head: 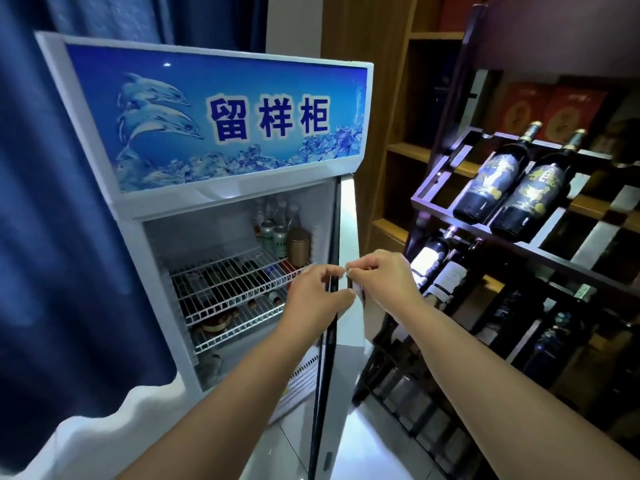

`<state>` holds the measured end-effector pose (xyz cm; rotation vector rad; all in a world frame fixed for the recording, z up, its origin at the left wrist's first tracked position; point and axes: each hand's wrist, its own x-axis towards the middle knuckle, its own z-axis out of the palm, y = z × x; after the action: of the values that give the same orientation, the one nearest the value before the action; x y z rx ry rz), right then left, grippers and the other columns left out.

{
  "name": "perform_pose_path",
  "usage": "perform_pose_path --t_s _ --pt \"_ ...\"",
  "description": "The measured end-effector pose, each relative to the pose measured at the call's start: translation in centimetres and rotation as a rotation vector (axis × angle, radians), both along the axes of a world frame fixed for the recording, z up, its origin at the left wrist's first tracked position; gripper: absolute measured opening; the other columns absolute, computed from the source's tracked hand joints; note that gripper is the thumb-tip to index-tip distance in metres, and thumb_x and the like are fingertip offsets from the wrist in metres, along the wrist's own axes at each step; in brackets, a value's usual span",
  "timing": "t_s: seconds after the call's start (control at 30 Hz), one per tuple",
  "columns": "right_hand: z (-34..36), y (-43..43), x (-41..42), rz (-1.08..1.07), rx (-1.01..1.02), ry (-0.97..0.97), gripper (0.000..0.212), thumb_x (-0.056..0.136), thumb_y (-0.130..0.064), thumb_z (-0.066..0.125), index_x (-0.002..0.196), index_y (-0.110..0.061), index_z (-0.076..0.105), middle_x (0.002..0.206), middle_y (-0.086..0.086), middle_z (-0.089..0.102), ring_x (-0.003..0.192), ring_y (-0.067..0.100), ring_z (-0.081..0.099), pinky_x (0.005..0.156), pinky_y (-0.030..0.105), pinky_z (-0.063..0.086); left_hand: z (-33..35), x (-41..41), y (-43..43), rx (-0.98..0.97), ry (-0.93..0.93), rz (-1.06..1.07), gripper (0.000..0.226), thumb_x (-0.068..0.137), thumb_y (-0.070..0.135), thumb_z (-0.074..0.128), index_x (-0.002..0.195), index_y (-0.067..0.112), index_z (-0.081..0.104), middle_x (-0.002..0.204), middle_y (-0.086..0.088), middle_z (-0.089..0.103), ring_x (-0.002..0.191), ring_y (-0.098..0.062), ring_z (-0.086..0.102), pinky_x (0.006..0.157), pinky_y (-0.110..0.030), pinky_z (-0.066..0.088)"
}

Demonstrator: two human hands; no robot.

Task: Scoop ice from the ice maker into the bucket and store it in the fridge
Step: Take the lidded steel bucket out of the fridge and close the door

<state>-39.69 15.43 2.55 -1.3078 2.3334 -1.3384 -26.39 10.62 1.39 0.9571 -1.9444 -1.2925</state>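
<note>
Both hands meet on the open fridge door (325, 375), seen edge-on: left hand (317, 297) fingers curl round its dark inner edge, right hand (381, 277) pinches the outer side. The fridge (221, 119) stands between a blue curtain (52, 237) and a wine rack (426, 188) close beside the door; the floor (363, 445) is tiled.

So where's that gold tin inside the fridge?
In the head view, the gold tin stands on the top wire shelf at its right end, beside two pale cans, just above the left hand gripping the fridge door.
</note>
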Motion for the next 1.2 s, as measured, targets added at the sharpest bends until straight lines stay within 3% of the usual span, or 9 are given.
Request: perform_pose_path --t_s 0.17,0.33,0.4,0.63,0.77,0.9,1.03,1.2 --pt "-0.5 -4.6 4.3 0.049 -0.036 -0.066 0.008 0.082 -0.024 0.073 0.087 -0.020 0.078 0.071 -0.017 0.063 0.069 0.005 0.060 0.054 0.010 0.040 0.8 4.9 -4.9 -0.059 -0.084 -0.065 0.036 0.075 0.024 0.071 0.110 0.029 0.064 0.108 0.013 0.058 0.094 0.000 0.055 0.069 -0.011 0.040" --pt "-1.1 -9.5 8.5 0.056 -0.088 -0.117 0.007 0.082 -0.022 0.071 0.083 -0.021 0.078 0.072 -0.020 0.063 0.066 0.004 0.062 0.056 0.013 0.047 1.0 10.1 -9.6 -0.045 -0.116 -0.038 0.039 0.072 0.024 0.072 0.110 0.034 0.067 0.097 0.024 0.062 0.080 0.012 0.058 0.062 -0.005 0.041" --pt "-1.4 -11.7 10.0 0.058 -0.090 -0.105 0.010 0.083 -0.027 0.070 0.085 -0.021 0.078 0.075 -0.020 0.063 0.071 0.004 0.062 0.065 0.019 0.050 0.9 12.3 -11.5 -0.030 -0.100 -0.022 0.038 0.072 0.023 0.074 0.108 0.035 0.067 0.093 0.030 0.060 0.075 0.022 0.056 0.056 0.001 0.039" --pt "-1.9 -17.4 14.1 0.071 -0.155 -0.119 0.015 0.088 -0.023 0.063 0.093 -0.015 0.075 0.086 -0.004 0.065 0.081 0.013 0.060 0.073 0.028 0.048 0.1 18.6 -16.3 0.017 0.004 0.035 0.041 0.071 0.015 0.080 0.107 0.031 0.069 0.107 0.023 0.064 0.089 0.012 0.059 0.070 -0.003 0.044" --pt "-2.3 -20.0 16.2 0.049 -0.226 -0.190 0.015 0.088 -0.019 0.063 0.101 -0.015 0.070 0.088 -0.005 0.062 0.085 0.017 0.061 0.079 0.035 0.052 -0.6 20.9 -18.7 -0.067 0.016 0.159 0.038 0.070 0.010 0.081 0.102 0.029 0.070 0.102 0.015 0.066 0.075 0.005 0.059 0.066 -0.006 0.046" --pt "-2.8 -22.4 17.9 0.058 -0.278 -0.304 0.040 0.087 -0.015 0.066 0.125 -0.013 0.053 0.079 -0.006 0.059 0.074 0.006 0.056 0.068 0.017 0.043 -1.6 22.4 -21.5 -0.098 0.053 0.320 0.036 0.070 0.016 0.082 0.097 0.033 0.064 0.094 0.010 0.065 0.074 0.001 0.058 0.062 -0.006 0.044" --pt "-3.3 -24.2 18.8 0.116 -0.252 -0.332 0.054 0.085 -0.009 0.067 0.133 -0.012 0.042 0.079 -0.006 0.058 0.072 0.001 0.055 0.065 0.010 0.040 -2.4 22.7 -24.1 -0.090 0.089 0.422 0.035 0.069 0.018 0.082 0.094 0.027 0.060 0.095 0.001 0.067 0.086 -0.014 0.065 0.076 -0.028 0.054" --pt "-3.6 -26.3 19.8 0.135 -0.233 -0.341 0.061 0.083 -0.005 0.068 0.136 -0.012 0.039 0.083 -0.007 0.058 0.071 0.002 0.054 0.066 0.011 0.042 -2.4 22.8 -26.2 -0.102 0.103 0.541 0.032 0.071 0.026 0.081 0.088 0.023 0.055 0.087 0.005 0.063 0.078 -0.005 0.060 0.062 -0.014 0.042"
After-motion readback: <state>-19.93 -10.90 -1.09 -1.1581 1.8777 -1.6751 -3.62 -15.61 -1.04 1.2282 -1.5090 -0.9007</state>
